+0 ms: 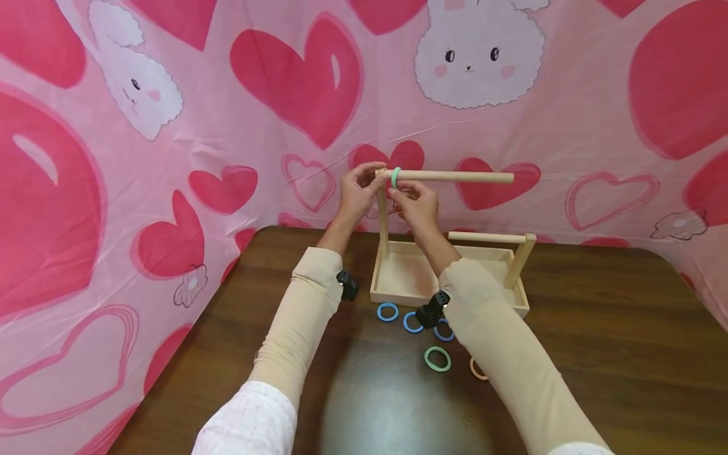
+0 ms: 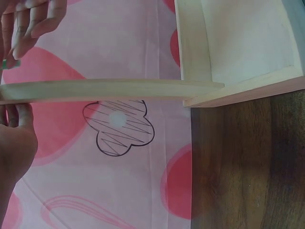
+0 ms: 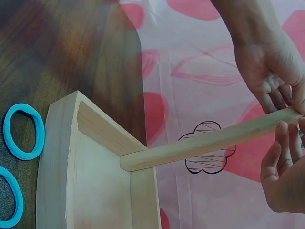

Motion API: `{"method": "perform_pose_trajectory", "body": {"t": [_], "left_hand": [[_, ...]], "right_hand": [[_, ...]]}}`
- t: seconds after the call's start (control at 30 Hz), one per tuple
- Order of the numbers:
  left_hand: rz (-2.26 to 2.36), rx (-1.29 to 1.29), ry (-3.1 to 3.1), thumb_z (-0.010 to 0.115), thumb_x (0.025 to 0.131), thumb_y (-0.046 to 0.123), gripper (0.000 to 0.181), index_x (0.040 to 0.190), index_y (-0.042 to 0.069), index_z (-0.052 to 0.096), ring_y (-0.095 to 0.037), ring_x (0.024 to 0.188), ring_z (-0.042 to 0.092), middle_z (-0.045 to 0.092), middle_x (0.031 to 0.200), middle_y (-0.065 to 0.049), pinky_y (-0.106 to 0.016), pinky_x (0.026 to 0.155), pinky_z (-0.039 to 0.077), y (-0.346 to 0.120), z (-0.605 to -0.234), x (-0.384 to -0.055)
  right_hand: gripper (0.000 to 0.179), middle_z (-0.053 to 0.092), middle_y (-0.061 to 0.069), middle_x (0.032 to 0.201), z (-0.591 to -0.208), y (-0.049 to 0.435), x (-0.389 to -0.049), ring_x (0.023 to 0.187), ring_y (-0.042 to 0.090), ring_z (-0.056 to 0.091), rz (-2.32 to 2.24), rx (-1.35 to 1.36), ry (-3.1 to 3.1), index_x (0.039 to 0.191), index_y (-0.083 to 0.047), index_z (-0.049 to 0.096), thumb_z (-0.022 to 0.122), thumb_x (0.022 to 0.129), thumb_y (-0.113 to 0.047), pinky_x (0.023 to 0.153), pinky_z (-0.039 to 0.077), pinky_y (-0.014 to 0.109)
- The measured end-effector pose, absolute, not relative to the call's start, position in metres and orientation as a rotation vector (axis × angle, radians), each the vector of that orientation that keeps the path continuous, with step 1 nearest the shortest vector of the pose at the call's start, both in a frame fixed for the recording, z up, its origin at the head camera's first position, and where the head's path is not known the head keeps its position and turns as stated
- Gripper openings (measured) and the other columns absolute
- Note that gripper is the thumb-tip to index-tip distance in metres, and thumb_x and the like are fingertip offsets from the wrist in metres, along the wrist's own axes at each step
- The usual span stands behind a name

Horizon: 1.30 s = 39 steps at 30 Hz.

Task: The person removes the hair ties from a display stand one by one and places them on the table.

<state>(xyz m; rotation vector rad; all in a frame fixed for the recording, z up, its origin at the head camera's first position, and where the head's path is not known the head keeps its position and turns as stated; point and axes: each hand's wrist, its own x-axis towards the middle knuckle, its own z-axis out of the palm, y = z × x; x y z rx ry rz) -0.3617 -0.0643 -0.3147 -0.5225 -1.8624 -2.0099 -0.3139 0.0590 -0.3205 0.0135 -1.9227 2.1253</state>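
Note:
My left hand (image 1: 358, 193) holds the top of an upright wooden post (image 1: 383, 218), where the upper dowel (image 1: 461, 176) starts. A mint-green ring (image 1: 395, 177) encircles that dowel close to the post. My right hand (image 1: 419, 205) pinches the ring's lower edge between thumb and fingers. The dowel runs level to the right, its far end free. In the left wrist view the post (image 2: 109, 89) rises from the tray's end, with the left hand (image 2: 16, 148) at its top. The right wrist view shows both hands meeting there; the ring is mostly hidden.
The wooden tray (image 1: 398, 297) stands on a dark table (image 1: 273, 303). A shorter post (image 1: 520, 259) with a lower dowel (image 1: 486, 237) rises at its right end. Before it lie several blue rings (image 1: 388, 304), a green ring (image 1: 438, 371) and a partly covered orange ring (image 1: 478, 377).

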Motion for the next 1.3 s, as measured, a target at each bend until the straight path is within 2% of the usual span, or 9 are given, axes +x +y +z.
{"method": "perform_pose_trajectory", "body": {"t": [0.1,0.27,0.33,0.57,0.83,1.03,1.2,1.3], "left_hand": [[-2.002,-0.524,-1.873,0.070,0.091,-0.004,0.025,0.115,-0.012,0.068,0.001,0.074,0.059,0.072,0.090,0.004,-0.016,0.067,0.048,-0.065,-0.316,-0.361],[-1.977,-0.530,-1.867,0.070,0.091,-0.005,0.024,0.114,-0.013,0.068,0.002,0.077,0.061,0.073,0.099,-0.017,-0.015,0.071,0.050,-0.064,-0.315,-0.363],[-1.974,-0.534,-1.864,0.070,0.091,-0.005,0.024,0.114,-0.013,0.067,0.002,0.079,0.062,0.073,0.101,-0.020,-0.015,0.074,0.051,-0.064,-0.314,-0.363],[-1.992,-0.519,-1.862,0.070,0.090,-0.007,0.025,0.114,-0.013,0.067,0.003,0.078,0.062,0.074,0.097,-0.014,-0.015,0.075,0.052,-0.064,-0.314,-0.362],[-1.974,-0.517,-1.869,0.070,0.090,-0.007,0.025,0.114,-0.013,0.067,0.003,0.078,0.062,0.072,0.103,-0.025,-0.014,0.074,0.053,-0.065,-0.314,-0.365],[-1.987,-0.504,-1.857,0.070,0.089,-0.008,0.025,0.114,-0.014,0.067,0.002,0.075,0.062,0.073,0.098,-0.019,-0.014,0.072,0.053,-0.067,-0.315,-0.366],[-1.997,-0.503,-1.861,0.070,0.089,-0.008,0.026,0.114,-0.014,0.067,0.002,0.076,0.062,0.073,0.099,-0.022,-0.014,0.073,0.053,-0.067,-0.314,-0.366],[-1.999,-0.506,-1.862,0.070,0.090,-0.008,0.026,0.115,-0.014,0.067,0.002,0.076,0.062,0.073,0.098,-0.019,-0.015,0.073,0.053,-0.067,-0.314,-0.366]], "right_hand": [[0.028,0.065,-0.019,0.065,-0.321,0.060,-0.314,0.051,0.001,0.063,2.127,-0.011,-1.901,0.116,0.008,0.067,0.071,0.093,-0.008,0.052,0.050,0.014],[0.027,0.065,-0.018,0.067,-0.320,0.065,-0.313,0.053,0.000,0.065,2.111,-0.011,-1.880,0.116,0.008,0.067,0.070,0.094,-0.008,0.055,0.053,0.014],[0.028,0.065,-0.019,0.067,-0.320,0.067,-0.312,0.054,-0.001,0.065,2.102,-0.007,-1.877,0.117,0.008,0.067,0.070,0.095,-0.008,0.056,0.054,0.014],[0.027,0.066,-0.018,0.067,-0.323,0.071,-0.312,0.055,-0.002,0.066,2.106,0.006,-1.872,0.118,0.009,0.066,0.068,0.096,-0.007,0.056,0.054,0.014],[0.023,0.069,-0.011,0.073,-0.324,0.073,-0.309,0.056,0.002,0.068,2.150,0.050,-1.787,0.117,0.008,0.065,0.064,0.099,-0.006,0.057,0.054,0.015],[0.020,0.070,-0.013,0.073,-0.327,0.079,-0.307,0.056,0.002,0.068,2.178,0.059,-1.743,0.115,0.007,0.065,0.063,0.099,-0.005,0.057,0.054,0.014],[0.023,0.071,-0.010,0.076,-0.328,0.086,-0.306,0.057,0.000,0.068,2.155,0.040,-1.743,0.117,0.008,0.064,0.064,0.099,-0.006,0.056,0.053,0.013],[0.024,0.070,-0.009,0.076,-0.328,0.091,-0.305,0.057,0.000,0.068,2.132,0.040,-1.738,0.118,0.010,0.064,0.064,0.099,-0.005,0.057,0.053,0.013]]}}
